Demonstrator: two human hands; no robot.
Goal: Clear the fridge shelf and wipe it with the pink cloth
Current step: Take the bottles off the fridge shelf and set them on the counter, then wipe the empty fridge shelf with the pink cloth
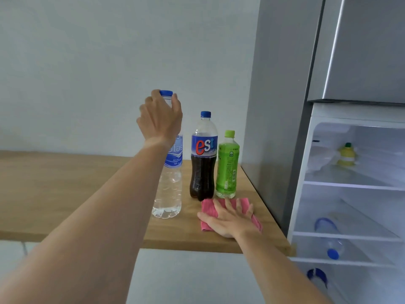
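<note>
Left hand (161, 119) clasping water bottle (168, 183) neck, right hand (230, 218) flat on pink cloth (208, 207)

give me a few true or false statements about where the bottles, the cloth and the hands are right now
1. The left hand grips the water bottle near its blue cap. True.
2. The pink cloth lies inside the fridge. False: it lies on the wooden counter, in front of the cola bottle and the green bottle.
3. The right hand rests flat on the pink cloth. True.
4. The cola bottle lies on its side. False: it stands upright between the water bottle and the green bottle.
5. The fridge door is closed. False: the shelves show, with a yellow bottle on an upper one.
</note>
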